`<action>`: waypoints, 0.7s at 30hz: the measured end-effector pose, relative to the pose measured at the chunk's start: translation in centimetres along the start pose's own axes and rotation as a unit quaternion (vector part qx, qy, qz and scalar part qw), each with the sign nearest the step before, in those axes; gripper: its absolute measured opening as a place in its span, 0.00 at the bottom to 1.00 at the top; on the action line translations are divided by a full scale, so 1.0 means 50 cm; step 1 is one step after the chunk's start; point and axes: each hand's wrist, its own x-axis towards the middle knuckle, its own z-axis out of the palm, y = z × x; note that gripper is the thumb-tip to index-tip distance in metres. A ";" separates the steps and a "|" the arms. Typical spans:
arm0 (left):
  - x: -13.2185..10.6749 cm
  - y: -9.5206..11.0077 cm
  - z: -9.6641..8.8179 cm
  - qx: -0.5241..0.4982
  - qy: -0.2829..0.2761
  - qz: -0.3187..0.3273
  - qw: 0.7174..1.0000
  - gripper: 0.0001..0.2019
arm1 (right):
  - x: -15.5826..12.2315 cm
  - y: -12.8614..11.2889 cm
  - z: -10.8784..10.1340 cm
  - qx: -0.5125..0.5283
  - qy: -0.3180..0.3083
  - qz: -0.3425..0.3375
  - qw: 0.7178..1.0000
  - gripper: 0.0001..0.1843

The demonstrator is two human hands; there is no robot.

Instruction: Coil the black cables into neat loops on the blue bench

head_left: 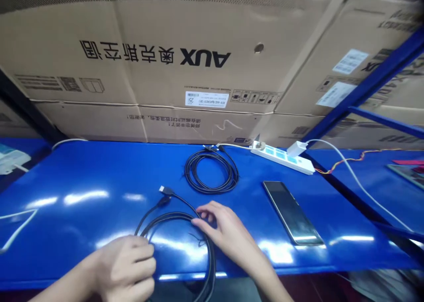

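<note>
A black cable (pixel 211 253) with a USB plug on one end lies in a loose coil at the front edge of the blue shelf, part of it hanging past the edge. My left hand (pixel 127 266) is closed round the coil's left side. My right hand (pixel 222 224) pinches the upper right of the coil between thumb and fingers. Both cable ends stick up between the hands, the USB plug (pixel 166 190) pointing to the upper left. A thin black tie (pixel 198 239) hangs by the coil near my right thumb.
A second coiled black cable (pixel 212 189) lies farther back. Right of it are a white power strip (pixel 281 157) with a charger (pixel 297 149) and a dark phone (pixel 293 213). Large cardboard boxes (pixel 159 81) stand behind. A blue shelf post (pixel 367 85) rises at right.
</note>
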 end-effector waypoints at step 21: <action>0.022 -0.003 -0.012 0.020 -0.005 0.009 1.000 0.27 | 0.033 -0.006 -0.006 0.169 -0.128 0.003 0.977 0.07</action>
